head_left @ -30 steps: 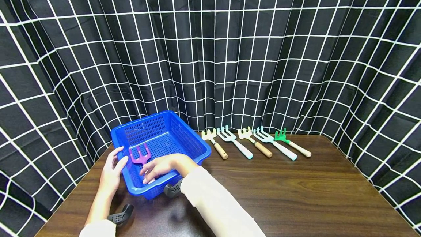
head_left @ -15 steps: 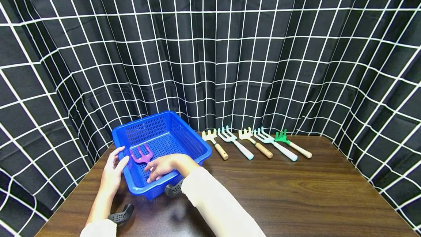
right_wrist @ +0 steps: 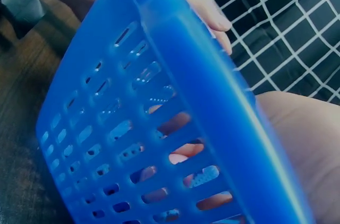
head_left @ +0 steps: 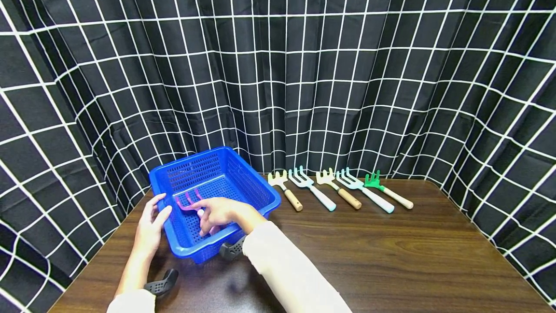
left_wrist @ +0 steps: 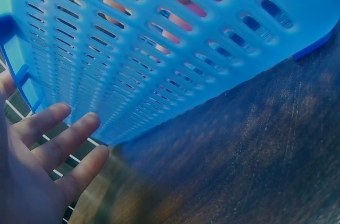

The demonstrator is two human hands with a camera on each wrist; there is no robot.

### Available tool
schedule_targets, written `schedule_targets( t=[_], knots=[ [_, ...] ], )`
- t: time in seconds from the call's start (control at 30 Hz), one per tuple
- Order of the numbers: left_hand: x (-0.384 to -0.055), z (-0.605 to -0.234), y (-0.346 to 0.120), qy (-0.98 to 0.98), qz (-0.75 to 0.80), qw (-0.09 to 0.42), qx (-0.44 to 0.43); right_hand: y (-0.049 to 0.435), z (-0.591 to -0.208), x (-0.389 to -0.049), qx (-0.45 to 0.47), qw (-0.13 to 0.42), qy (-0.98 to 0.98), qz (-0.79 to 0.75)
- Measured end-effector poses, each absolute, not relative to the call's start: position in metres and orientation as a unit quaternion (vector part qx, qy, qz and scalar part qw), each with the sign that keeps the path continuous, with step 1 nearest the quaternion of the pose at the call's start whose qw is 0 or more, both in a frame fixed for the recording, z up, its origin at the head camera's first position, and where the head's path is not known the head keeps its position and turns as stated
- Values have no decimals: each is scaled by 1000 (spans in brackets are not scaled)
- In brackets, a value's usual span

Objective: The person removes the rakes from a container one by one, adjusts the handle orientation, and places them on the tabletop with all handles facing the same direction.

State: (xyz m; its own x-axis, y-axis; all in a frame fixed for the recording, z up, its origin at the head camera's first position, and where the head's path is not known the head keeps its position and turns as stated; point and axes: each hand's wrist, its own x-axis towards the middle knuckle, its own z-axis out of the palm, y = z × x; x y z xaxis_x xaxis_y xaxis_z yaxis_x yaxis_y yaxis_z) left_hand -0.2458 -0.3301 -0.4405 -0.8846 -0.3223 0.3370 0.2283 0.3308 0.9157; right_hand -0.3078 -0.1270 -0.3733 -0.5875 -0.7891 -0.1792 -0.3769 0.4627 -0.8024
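Note:
A blue plastic basket (head_left: 208,244) with slotted walls stands at the left of the table. On its left rim my left hand (head_left: 149,228) holds with thumb and index finger, while the other fingers (left_wrist: 66,141) stay loosely extended outside the wall in the left wrist view. My right hand (head_left: 220,212) reaches over the front rim and grips a pink hand fork (head_left: 187,207) by the handle, mostly hidden under the fingers. The fork's tines point to the far left, inside the basket. From the right wrist, the basket wall (right_wrist: 127,38) hides most of the gripping fingers.
Right of the basket lies a row of hand forks: a cream one (head_left: 293,200), a light blue one (head_left: 322,198), another cream one (head_left: 349,199), another light blue one (head_left: 378,201) and a green one (head_left: 397,197). A black gridded curtain (head_left: 269,86) surrounds the brown table (head_left: 391,255).
My right hand has shifted slightly right and away from me inside the basket; the pink fork has moved and tilted with it. The left hand stays at the rim.

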Motion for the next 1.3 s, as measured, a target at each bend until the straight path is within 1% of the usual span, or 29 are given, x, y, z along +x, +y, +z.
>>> schedule_targets(
  t=[0.07, 0.1, 0.3, 0.37, 0.43, 0.57, 0.63, 0.97, 1.17, 1.3],
  knots=[
    [-246, -441, -330, -781, -577, 236, 35, -127, -374, -311, -375, 253, 812, -370],
    [-247, -440, -330, -780, -579, 235, 35, -128, -374, -312, -384, 231, 819, -358],
    [-250, -442, -331, -765, -599, 234, 31, -127, -371, -312, -416, 60, 855, -304],
    [-250, -442, -331, -763, -602, 235, 29, -127, -370, -311, -408, 17, 858, -312],
    [-250, -443, -331, -762, -603, 236, 28, -127, -369, -311, -396, -20, 862, -316],
    [-249, -443, -331, -764, -601, 235, 28, -127, -368, -313, -372, -74, 870, -314],
    [-248, -442, -331, -766, -597, 236, 28, -126, -368, -313, -367, -93, 870, -315],
    [-248, -440, -329, -771, -590, 238, 28, -123, -366, -314, -315, -152, 848, -399],
    [-248, -441, -329, -772, -590, 234, 33, -122, -367, -314, -279, -161, 840, -436],
    [-249, -440, -330, -772, -590, 235, 33, -121, -367, -314, -258, -178, 832, -457]
  ],
)
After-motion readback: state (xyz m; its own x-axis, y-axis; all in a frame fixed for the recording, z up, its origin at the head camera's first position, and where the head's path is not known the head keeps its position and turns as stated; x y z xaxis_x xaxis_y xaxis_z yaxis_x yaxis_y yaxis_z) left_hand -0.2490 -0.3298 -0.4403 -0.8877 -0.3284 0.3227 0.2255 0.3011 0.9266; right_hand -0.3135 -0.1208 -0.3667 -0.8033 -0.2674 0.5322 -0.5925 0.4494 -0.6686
